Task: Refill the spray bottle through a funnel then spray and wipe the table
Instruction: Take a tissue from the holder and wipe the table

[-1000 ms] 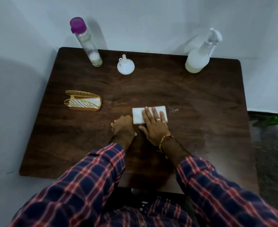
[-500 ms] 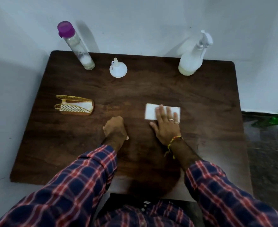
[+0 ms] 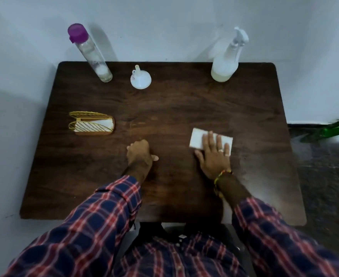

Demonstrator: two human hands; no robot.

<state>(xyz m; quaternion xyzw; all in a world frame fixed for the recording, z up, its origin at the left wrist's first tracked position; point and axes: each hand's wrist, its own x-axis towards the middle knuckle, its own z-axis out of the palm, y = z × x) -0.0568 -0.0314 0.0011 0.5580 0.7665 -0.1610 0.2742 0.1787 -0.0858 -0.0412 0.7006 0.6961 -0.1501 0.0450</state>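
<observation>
The white tissue [image 3: 198,137] is being pressed flat on the brown table [image 3: 176,104] by the right hand [image 3: 214,154]. The fingers [image 3: 210,139] are spread open on top of it; nothing is being squeezed. The tissue is lying at about four o'clock on the table, with its long side going from nine to three. The left hand [image 3: 139,154] is being rested near the middle, curled in a loose fist with nothing in it. The right hand is nearer, so the wiping is probably being done by it. The spray bottle [image 3: 225,64] is standing at one o'clock, well apart, and the funnel [image 3: 140,80] at eleven.
</observation>
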